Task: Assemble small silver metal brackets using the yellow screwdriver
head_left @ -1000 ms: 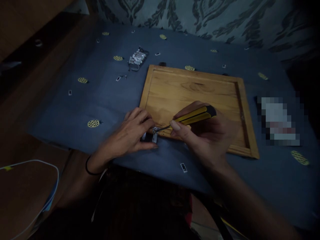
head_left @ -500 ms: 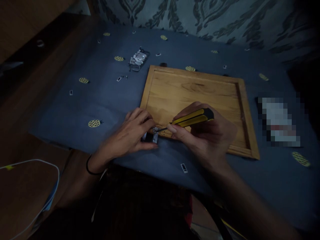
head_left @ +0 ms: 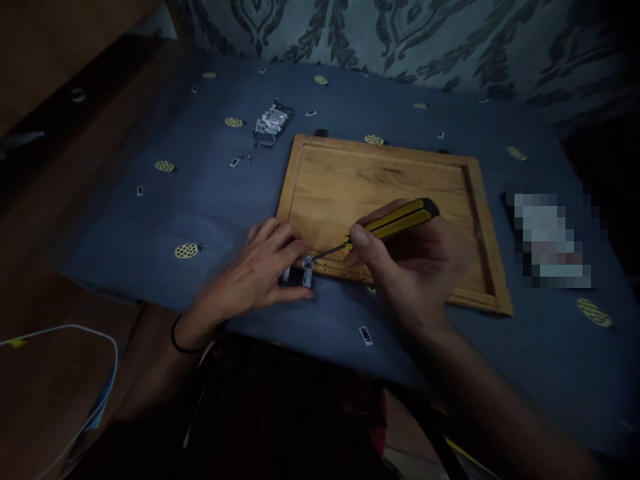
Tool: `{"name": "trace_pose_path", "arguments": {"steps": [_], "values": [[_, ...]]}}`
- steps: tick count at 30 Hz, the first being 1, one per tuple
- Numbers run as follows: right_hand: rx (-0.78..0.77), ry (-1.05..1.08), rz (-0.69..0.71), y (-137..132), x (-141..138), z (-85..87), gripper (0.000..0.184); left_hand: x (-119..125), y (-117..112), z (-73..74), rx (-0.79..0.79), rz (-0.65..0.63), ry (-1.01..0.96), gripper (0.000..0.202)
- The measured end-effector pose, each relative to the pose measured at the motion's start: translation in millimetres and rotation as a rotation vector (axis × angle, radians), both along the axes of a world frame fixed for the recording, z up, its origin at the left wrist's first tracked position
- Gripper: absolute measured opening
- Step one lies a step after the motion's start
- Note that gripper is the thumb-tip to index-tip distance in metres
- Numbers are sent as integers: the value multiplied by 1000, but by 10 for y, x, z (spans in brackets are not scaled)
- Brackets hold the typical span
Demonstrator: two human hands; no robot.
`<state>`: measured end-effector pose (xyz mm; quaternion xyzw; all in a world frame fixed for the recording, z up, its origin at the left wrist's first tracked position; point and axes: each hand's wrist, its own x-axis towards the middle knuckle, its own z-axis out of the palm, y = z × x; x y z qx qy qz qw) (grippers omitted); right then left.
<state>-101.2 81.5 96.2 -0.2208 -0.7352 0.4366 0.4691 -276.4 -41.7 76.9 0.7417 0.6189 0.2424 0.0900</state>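
My right hand point(head_left: 410, 267) is closed round a yellow and black screwdriver point(head_left: 395, 221), whose thin tip rests on a small metal hinge point(head_left: 306, 270) at the near left corner of a wooden panel point(head_left: 385, 187). The fingers of my left hand point(head_left: 260, 267) are curled over that hinge and pin it against the panel's edge. A black band circles my left wrist. Everything lies on a blue cloth point(head_left: 150, 220) printed with yellow pineapples.
Another metal hinge point(head_left: 270, 123) lies at the back left of the cloth, with a few small screws point(head_left: 245, 159) near it. A blurred white object point(head_left: 550, 240) sits to the right of the panel. A white cable point(head_left: 65, 330) runs over the brown surface at lower left.
The screwdriver handle has tilted up and swung slightly to the right in my right hand, while its tip stays on the hinge. My left hand has kept its place.
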Motion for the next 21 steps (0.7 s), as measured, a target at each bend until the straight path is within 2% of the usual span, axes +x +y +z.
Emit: {"name": "trace_pose_path", "arguments": {"steps": [9,21], "values": [[0,-61,14,1,18,-34,15,2,-3,-18,8,11,15,46],[45,-72,19,21,12,-67,18,-21,5,-40,51,35,30,64]]}}
